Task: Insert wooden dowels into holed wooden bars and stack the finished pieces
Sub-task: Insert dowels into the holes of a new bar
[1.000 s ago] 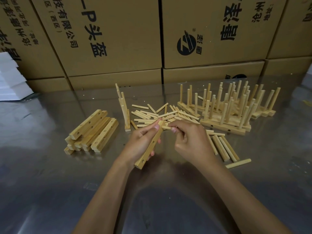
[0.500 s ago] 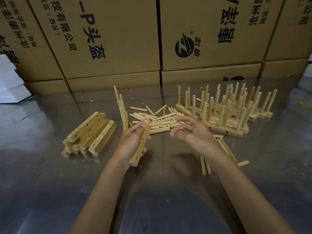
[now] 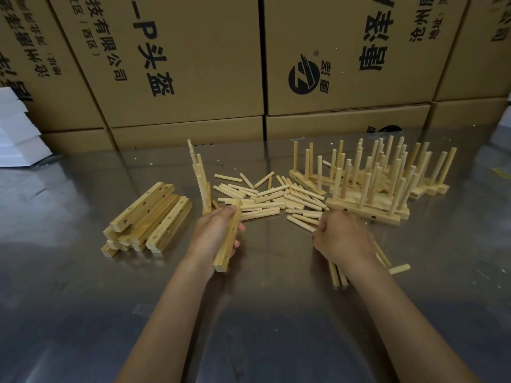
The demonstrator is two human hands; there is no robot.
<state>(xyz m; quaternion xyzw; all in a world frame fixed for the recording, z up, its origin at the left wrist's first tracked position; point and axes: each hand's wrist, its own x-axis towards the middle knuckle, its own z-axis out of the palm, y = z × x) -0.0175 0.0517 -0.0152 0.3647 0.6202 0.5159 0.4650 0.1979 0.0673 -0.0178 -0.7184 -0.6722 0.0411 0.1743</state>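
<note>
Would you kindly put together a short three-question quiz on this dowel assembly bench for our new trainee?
1. True or false: the left hand grips a holed wooden bar with no dowels in it yet.
2. Which lies nearest the right hand? A) the pile of empty bars B) the loose dowels C) the white foam blocks
3. Fill in: the finished pieces stand with their dowels pointing ____.

Key: 1 true; 2 B; 3 up.
</note>
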